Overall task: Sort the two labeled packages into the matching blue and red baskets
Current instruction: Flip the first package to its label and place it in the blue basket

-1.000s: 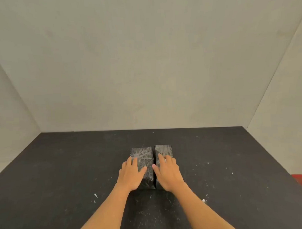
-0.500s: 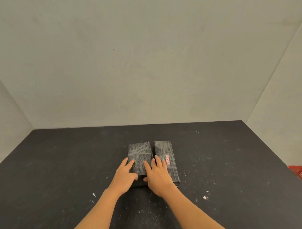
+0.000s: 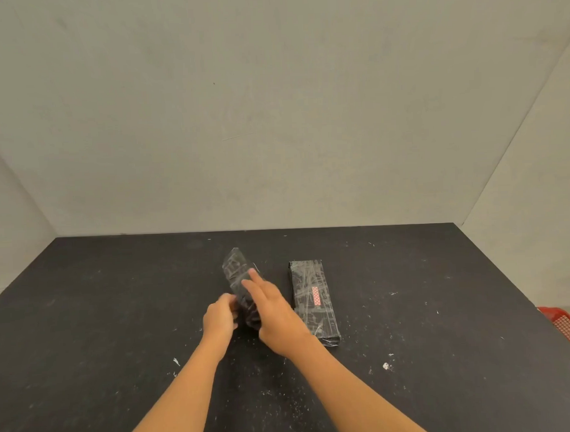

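Two black packages wrapped in clear tape are on the black table (image 3: 119,318). The left package (image 3: 235,272) is tilted up on its edge, its far end raised; no label shows on it. My left hand (image 3: 220,318) grips its near end from the left, and my right hand (image 3: 274,310) presses on its right side with fingers stretched along it. The right package (image 3: 314,299) lies flat just right of my right hand and shows a red label on top. A corner of the red basket (image 3: 568,325) shows at the right edge. No blue basket is in view.
Plain beige walls enclose the table at the back and on both sides. White flecks and scuffs dot the tabletop. The table's right edge runs just left of the red basket.
Both hands went from lying flat on the two packages to taking the left one, which is lifted and turned onto its edge. The right package lies uncovered, its red label showing.
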A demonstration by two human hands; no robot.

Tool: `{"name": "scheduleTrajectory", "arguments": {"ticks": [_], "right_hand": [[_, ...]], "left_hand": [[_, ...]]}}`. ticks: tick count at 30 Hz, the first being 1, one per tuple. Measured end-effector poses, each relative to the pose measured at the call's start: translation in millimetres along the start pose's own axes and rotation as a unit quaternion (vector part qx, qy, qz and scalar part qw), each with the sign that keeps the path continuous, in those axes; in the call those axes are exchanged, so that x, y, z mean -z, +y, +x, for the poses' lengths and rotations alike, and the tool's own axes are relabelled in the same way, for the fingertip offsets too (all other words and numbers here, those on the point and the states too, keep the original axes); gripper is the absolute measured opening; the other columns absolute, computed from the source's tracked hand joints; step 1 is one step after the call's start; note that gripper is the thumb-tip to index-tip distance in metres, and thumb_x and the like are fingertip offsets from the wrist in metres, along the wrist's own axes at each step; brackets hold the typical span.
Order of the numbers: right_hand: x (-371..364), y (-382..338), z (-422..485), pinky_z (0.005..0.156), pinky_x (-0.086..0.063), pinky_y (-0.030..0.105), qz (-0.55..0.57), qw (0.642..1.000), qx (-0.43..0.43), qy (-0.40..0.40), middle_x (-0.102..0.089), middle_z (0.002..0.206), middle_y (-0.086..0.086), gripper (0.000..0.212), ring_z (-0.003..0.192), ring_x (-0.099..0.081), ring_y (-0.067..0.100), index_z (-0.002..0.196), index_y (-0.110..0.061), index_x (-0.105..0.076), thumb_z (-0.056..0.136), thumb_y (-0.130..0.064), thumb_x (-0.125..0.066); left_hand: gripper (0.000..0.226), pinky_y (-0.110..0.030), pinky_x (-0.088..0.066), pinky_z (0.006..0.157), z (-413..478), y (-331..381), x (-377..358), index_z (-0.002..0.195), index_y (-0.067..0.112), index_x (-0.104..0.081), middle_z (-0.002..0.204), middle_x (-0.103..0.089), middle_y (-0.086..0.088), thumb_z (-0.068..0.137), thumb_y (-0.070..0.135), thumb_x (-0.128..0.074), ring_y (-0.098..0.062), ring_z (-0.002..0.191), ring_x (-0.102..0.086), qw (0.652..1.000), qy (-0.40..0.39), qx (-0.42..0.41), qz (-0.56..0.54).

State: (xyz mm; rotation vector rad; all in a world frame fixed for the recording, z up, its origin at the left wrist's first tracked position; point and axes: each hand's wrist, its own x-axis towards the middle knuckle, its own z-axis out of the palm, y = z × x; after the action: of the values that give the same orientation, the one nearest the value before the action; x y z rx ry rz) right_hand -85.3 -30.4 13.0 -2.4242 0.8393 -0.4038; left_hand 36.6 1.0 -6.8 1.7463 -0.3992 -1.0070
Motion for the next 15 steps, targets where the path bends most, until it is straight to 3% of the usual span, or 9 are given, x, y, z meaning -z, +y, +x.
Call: {"name": "scheduleTrajectory", "arguments": {"ticks": [2,6,9,12,15], "right_hand": [[-8,-4,-3,0.116,-0.028,0.035,0.027,0.999,0.016,-0.026,-0.003,0.16,0.006,0.085,0.145,-0.008,0.022,0.145,-0.011,-0.018,0.073,0.017,-0.053],[-21,-13,-9,0.117,-0.017,0.04,0.089,0.995,-0.038,-0.031,-0.001,0.159,0.009,0.078,0.146,0.002,0.025,0.146,-0.018,-0.015,0.082,-0.011,-0.058],[-29,-9,-8,0.116,-0.017,0.05,-0.033,0.995,-0.089,-0.032,-0.015,0.157,0.009,0.065,0.143,-0.008,0.034,0.145,-0.02,-0.018,0.091,-0.037,-0.051],[-32,-2,-8,0.115,-0.017,0.055,-0.127,0.987,-0.063,-0.07,-0.019,0.156,0.011,0.057,0.14,-0.016,0.04,0.142,-0.019,-0.024,0.094,-0.03,-0.051],[-29,6,-8,0.117,-0.006,0.059,-0.17,0.978,-0.026,-0.115,-0.015,0.157,0.013,0.061,0.143,-0.006,0.041,0.14,-0.013,-0.027,0.087,-0.007,-0.056]], "left_hand": [[0.038,-0.047,-0.053,0.088,4,-2,5,0.111,0.013,-0.06,0.112,-0.063,-0.015,0.091,0.04,-0.042,-0.031,0.099,-0.061,0.998,0.047,0.011,-0.034],[0.054,-0.052,-0.046,0.099,8,-11,13,0.124,0.012,-0.052,0.124,-0.058,-0.015,0.087,0.051,-0.045,-0.034,0.111,-0.056,0.995,0.079,-0.017,0.062],[0.051,-0.047,-0.039,0.105,5,-14,14,0.132,0.006,-0.045,0.134,-0.052,-0.017,0.093,0.038,-0.045,-0.035,0.122,-0.048,0.986,0.115,-0.046,0.114],[0.045,-0.048,-0.035,0.106,6,-16,19,0.136,0.006,-0.039,0.143,-0.04,-0.017,0.094,0.022,-0.045,-0.035,0.129,-0.041,0.973,0.148,-0.078,0.157],[0.049,-0.048,-0.031,0.112,11,-20,32,0.14,0.015,-0.033,0.151,-0.028,-0.008,0.092,0.014,-0.044,-0.03,0.137,-0.028,0.952,0.133,-0.142,0.238]]}}
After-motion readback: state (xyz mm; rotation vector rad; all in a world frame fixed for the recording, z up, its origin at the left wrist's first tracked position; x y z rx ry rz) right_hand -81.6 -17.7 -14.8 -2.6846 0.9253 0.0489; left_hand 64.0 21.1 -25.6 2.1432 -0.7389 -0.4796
